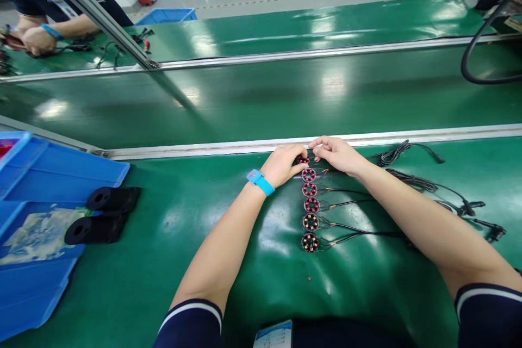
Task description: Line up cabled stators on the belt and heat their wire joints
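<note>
My left hand (284, 166), with a blue wrist strap (261, 182), grips the edge of a small round ring part (304, 159) at the far end of a column. Close beside it is my right hand (336, 154), its fingers bent together at the ring's wire side; what they pinch, if anything, is too small to make out. Toward me runs a line of similar rings, some with red segments (311, 205) and some with copper-coloured ones (310, 243). Thin wires lead right from them into black cables (367, 232), partly hidden under my right forearm.
Coiled black cables (393, 153) with plugs lie at the right. Two black moulded parts (98, 229) rest beside blue bins (61, 168) at the left. A metal rail (212, 149) edges the bench. Across the divider, another person's hand (38, 41) works among cables.
</note>
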Demonstrator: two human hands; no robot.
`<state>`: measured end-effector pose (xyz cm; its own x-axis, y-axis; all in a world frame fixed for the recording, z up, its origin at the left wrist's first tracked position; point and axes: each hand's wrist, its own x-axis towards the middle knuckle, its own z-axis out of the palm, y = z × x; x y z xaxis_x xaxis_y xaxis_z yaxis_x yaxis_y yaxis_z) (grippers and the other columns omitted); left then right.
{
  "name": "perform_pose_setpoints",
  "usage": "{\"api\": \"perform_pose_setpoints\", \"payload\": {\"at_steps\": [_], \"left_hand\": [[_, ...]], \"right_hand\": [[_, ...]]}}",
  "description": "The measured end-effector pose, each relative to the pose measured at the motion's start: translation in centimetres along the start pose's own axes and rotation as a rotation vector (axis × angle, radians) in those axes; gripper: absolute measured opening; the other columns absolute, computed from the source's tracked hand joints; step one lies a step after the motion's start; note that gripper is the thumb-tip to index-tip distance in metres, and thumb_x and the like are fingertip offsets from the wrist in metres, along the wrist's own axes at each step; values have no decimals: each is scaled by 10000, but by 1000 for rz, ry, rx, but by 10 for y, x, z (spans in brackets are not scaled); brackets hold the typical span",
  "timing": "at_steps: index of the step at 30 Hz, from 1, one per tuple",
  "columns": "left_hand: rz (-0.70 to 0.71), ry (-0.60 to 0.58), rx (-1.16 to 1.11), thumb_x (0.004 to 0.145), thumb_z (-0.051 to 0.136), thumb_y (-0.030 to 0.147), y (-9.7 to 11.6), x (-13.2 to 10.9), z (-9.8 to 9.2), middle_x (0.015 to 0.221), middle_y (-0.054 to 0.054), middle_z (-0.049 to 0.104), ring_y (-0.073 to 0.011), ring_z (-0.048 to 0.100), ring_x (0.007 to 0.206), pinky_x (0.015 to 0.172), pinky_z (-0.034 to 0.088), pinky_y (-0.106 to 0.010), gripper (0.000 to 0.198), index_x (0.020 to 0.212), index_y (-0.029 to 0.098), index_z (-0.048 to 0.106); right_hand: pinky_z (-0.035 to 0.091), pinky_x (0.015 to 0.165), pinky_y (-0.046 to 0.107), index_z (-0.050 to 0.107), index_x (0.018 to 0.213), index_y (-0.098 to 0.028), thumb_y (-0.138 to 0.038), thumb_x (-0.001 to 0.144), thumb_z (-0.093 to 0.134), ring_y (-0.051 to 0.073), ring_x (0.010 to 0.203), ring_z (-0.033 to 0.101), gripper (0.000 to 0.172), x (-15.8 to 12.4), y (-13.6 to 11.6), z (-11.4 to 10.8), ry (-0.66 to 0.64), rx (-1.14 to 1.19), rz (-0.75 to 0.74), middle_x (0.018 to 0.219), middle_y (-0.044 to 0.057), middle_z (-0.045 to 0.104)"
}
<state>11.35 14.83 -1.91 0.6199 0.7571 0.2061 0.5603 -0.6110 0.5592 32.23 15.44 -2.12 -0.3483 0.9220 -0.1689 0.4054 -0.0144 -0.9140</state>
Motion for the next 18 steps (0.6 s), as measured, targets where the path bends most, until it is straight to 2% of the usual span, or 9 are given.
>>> {"api": "perform_pose_setpoints", "payload": {"at_steps": [2, 5, 6, 8, 11, 13, 15, 18], "left_hand": [[17, -47, -49, 927, 626, 269, 0, -1, -4, 967, -15, 686, -181, 634, 914, 860, 474, -313, 83, 928, 189, 606], [10, -53, -83, 932, 627, 355, 0, -3, -7, 1013, -28, 701, -188, 649, 959, 898, 481, -323, 165, 952, 192, 638], [7, -57, -76, 908, 660, 375, 1, -3, -7, 1030, -33, 702, -195, 651, 975, 907, 484, -328, 192, 961, 191, 640], [-2, -67, -52, 857, 721, 386, 1, -4, -6, 1060, -44, 700, -210, 653, 1001, 917, 490, -340, 245, 975, 188, 638], [-24, -75, -23, 837, 742, 368, 3, -4, -4, 1072, -50, 700, -222, 658, 1009, 917, 499, -354, 252, 974, 186, 634], [-27, -75, -18, 839, 741, 362, 4, -3, -3, 1078, -51, 700, -225, 660, 1016, 926, 501, -361, 248, 976, 185, 635], [-23, -80, -22, 843, 737, 359, 5, -2, -3, 1088, -53, 699, -228, 658, 1028, 942, 500, -370, 247, 982, 182, 635], [-17, -83, -28, 850, 728, 347, 7, -2, -3, 1101, -57, 693, -231, 653, 1048, 966, 500, -389, 238, 994, 182, 636]], "right_hand": [[454, 808, 324, 616, 1146, -150, -399, 860, 568, 197, 815, 618, 382, -6, -4, -16, -50, -38, -11, 830, 50, 680], [419, 925, 356, 658, 1106, -189, -417, 866, 618, 229, 1001, 596, 334, -19, -2, -60, -21, -216, -47, 1070, 83, 678], [389, 966, 371, 673, 1088, -211, -412, 871, 626, 237, 1049, 578, 299, -25, 1, -78, 12, -350, -66, 1126, 82, 669], [333, 1000, 418, 709, 1012, -209, -355, 843, 674, 267, 1074, 552, 226, -43, 11, -111, 78, -481, -47, 1116, 112, 672], [392, 890, 411, 723, 860, -207, -385, 838, 681, 253, 945, 597, 184, -80, 31, -145, 107, -519, 24, 985, 135, 697], [417, 788, 405, 727, 850, -236, -484, 853, 660, 235, 852, 618, 257, -109, 45, -153, 127, -529, 91, 934, 134, 705], [425, 745, 409, 738, 895, -292, -592, 845, 642, 235, 842, 631, 319, -137, 59, -152, 168, -546, 160, 967, 126, 710], [436, 809, 453, 749, 955, -370, -775, 779, 594, 280, 965, 629, 468, -167, 64, -149, 256, -587, 175, 1072, 126, 695]]}}
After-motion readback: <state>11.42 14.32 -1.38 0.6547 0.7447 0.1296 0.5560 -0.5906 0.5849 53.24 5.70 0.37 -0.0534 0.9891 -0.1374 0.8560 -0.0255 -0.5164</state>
